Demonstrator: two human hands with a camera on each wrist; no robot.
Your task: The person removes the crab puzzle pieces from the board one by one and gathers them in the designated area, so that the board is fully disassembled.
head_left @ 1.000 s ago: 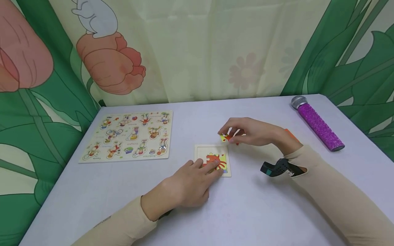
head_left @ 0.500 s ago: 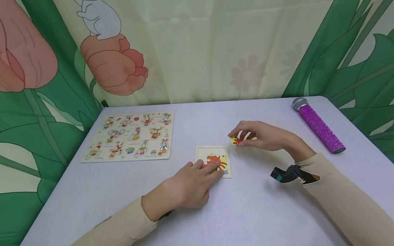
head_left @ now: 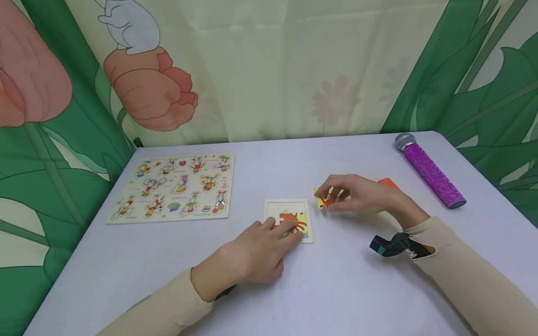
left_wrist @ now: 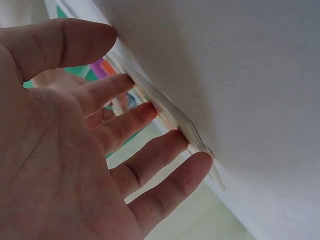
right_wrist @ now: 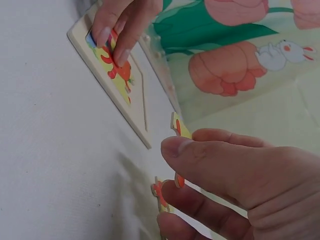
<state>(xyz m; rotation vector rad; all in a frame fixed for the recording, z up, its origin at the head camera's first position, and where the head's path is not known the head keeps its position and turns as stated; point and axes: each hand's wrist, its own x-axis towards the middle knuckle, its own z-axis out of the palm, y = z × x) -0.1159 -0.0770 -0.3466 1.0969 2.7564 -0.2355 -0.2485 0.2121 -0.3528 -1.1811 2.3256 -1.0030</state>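
Note:
My left hand (head_left: 262, 252) rests its fingertips on the assembled part of a small jigsaw puzzle, a red and yellow picture (head_left: 300, 218) in a cream frame (head_left: 309, 221). In the left wrist view, the fingers (left_wrist: 150, 162) lie loosely extended over the tray's edge. To the right of the frame, my right hand (head_left: 361, 192) pinches a yellow-and-red jigsaw piece (right_wrist: 184, 131) between thumb and fingers. Another jigsaw piece (right_wrist: 161, 192) shows just beyond that hand, close to the fingertips. Part of the picture is hidden under the left fingers.
A peg puzzle board (head_left: 174, 186) with cartoon figures lies at the back left of the white table (head_left: 336, 289). A purple glittery microphone (head_left: 435, 175) lies at the back right. Behind the right wrist, a flat orange thing (head_left: 388, 182) is partly hidden.
My right hand, still pinching a jigsaw piece, has moved right from the frame's upper corner and then lowered slightly toward the table. The left hand has stayed on the puzzle.

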